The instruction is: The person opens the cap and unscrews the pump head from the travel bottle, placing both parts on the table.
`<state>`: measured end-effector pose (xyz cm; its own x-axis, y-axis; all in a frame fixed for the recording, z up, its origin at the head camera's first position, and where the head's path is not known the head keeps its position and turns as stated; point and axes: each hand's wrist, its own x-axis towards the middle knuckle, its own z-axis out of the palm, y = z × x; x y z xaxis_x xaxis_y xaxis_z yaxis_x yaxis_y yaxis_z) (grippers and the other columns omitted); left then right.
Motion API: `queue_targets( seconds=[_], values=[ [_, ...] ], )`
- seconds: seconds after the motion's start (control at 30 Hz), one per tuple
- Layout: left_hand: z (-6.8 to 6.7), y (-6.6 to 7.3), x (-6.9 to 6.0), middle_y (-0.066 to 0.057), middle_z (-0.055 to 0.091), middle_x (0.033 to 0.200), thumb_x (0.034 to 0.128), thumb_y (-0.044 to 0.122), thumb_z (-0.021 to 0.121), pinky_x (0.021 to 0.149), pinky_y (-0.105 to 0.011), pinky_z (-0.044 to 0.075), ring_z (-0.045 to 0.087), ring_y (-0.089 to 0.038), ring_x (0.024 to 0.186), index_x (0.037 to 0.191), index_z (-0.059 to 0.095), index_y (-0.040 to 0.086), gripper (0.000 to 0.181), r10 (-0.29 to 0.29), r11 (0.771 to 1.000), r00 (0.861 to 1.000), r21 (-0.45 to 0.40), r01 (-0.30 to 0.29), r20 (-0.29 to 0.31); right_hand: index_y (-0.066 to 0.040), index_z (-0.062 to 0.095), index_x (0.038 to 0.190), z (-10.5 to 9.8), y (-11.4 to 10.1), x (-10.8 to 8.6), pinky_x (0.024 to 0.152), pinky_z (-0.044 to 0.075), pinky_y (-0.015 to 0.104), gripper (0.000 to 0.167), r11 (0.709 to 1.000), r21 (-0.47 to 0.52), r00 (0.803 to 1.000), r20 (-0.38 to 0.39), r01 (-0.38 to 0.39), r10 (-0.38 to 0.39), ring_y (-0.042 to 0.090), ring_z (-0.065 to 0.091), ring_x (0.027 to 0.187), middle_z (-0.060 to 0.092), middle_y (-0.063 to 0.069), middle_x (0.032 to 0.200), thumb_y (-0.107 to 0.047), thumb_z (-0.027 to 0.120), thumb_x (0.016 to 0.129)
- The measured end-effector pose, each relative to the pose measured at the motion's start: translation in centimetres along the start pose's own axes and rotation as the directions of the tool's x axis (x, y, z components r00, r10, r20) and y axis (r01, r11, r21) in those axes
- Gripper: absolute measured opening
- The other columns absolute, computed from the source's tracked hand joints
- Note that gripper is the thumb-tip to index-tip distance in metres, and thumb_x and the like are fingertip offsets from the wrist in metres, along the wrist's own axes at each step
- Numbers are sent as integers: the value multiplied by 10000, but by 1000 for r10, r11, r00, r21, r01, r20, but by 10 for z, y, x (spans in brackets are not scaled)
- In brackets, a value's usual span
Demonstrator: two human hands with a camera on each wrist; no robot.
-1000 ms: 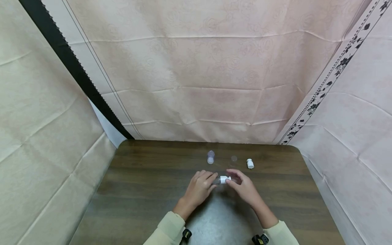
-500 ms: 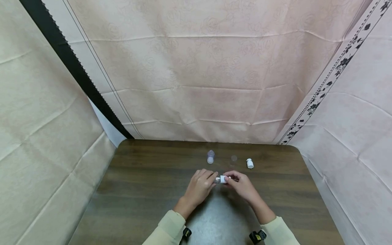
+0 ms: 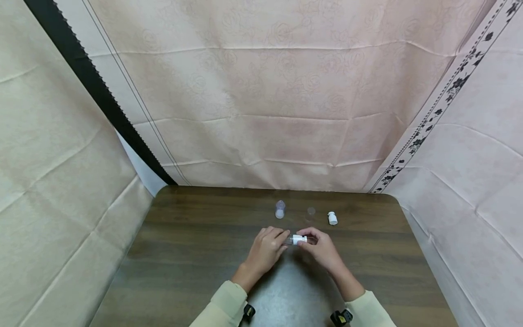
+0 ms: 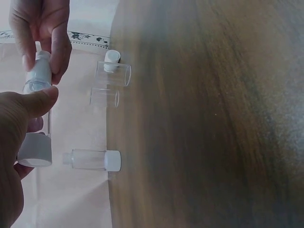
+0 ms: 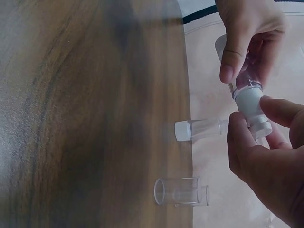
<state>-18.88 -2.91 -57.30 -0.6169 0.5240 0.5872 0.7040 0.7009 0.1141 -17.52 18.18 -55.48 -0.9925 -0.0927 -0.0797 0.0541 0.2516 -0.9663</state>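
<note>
My left hand grips a small clear bottle with a white base, held above the table. My right hand pinches the white collar at the bottle's other end between thumb and fingers. In the right wrist view, a small white nozzle part shows beyond the collar, among the right fingers. The bottle lies roughly sideways between both hands in the head view. Its clear body is partly hidden by the left fingers.
Another clear bottle with a white base stands toward the table's far edge. To its right are clear cylindrical covers and a small white pump top. Patterned cloth hangs behind the wooden table.
My right hand slid left over the bottle's white collar, then drew slightly back, leaving more of the collar showing. My left hand has stayed nearly still.
</note>
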Motion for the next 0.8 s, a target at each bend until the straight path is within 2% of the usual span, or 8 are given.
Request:
queue_targets(
  seconds=[0.17, 0.3, 0.43, 0.6, 0.8],
  values=[
    [3, -1, -1, 18, 756, 1073, 828, 244, 890, 759, -286, 537, 674, -121, 935, 1192, 768, 116, 404, -13, 1000, 1000, -18, 13, -9, 27, 709, 1105, 2, 3, 0, 775, 565, 202, 227, 999, 11, 999, -24, 37, -36, 185, 694, 972, 700, 187, 1118, 22, 772, 887],
    [4, -1, -3, 18, 757, 1073, 842, 263, 877, 744, -283, 534, 674, -122, 925, 1199, 765, 118, 402, -42, 998, 999, -43, 43, 10, 15, 716, 1102, 4, 4, 0, 790, 557, 193, 233, 1000, 15, 999, -25, 22, -22, 215, 689, 1005, 700, 195, 1141, 48, 768, 877],
    [5, 1, -7, 24, 758, 1067, 843, 280, 873, 737, -277, 538, 674, -118, 913, 1198, 767, 121, 403, -62, 996, 998, -59, 62, 16, -1, 727, 1084, 7, 4, -2, 774, 551, 193, 231, 1000, -3, 999, -39, 18, -18, 183, 676, 980, 702, 183, 1144, 58, 774, 866],
    [7, 1, -7, 22, 759, 1049, 828, 283, 885, 742, -274, 542, 675, -119, 904, 1181, 772, 114, 407, -62, 996, 998, -70, 62, 0, 11, 724, 1048, 9, 4, -4, 829, 531, 170, 176, 997, -16, 996, -52, 70, -70, 206, 660, 1032, 706, 190, 1153, 56, 757, 881],
    [7, 2, -4, 30, 759, 1056, 838, 295, 875, 738, -269, 534, 671, -113, 906, 1186, 770, 125, 401, -63, 995, 998, -75, 63, 5, 10, 724, 1023, 9, 4, -3, 835, 528, 150, 137, 994, 0, 990, -88, 109, -108, 154, 656, 1004, 711, 190, 1125, 44, 748, 892]
  ],
)
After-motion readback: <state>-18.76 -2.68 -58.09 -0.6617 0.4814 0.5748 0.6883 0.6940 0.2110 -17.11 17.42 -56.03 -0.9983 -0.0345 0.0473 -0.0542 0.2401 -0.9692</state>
